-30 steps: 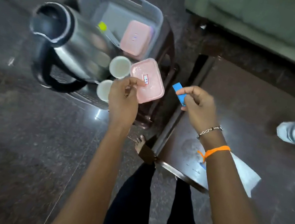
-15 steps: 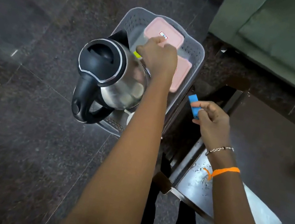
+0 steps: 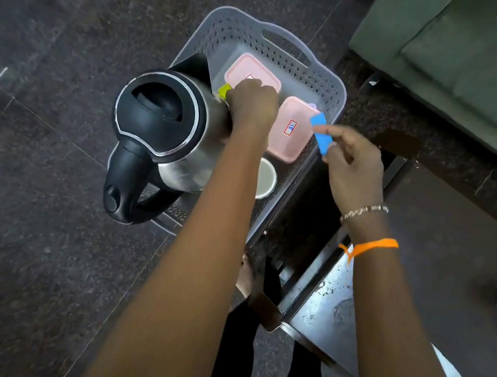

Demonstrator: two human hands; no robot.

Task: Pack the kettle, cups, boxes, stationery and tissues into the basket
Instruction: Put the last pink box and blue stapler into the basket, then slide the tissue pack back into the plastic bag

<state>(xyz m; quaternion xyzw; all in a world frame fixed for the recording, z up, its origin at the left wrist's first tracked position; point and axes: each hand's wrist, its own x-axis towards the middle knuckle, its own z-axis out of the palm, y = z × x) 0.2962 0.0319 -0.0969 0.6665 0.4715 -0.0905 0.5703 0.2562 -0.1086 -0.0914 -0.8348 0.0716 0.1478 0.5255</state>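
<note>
Head view: kettle (image 3: pixel 164 130) stands at basket's (image 3: pixel 332 80) left end, keeping the rest free; left hand (image 3: pixel 252 102) reaches over far pink box (image 3: pixel 251 71), seemingly seating it, grip unclear; right hand (image 3: pixel 351 160) pinches blue eraser (image 3: pixel 321 134) above near pink box (image 3: pixel 294 130), poised to drop.

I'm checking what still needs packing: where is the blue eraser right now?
The blue eraser is pinched in the right hand, above the basket's right rim, beside the nearer pink box.
</note>
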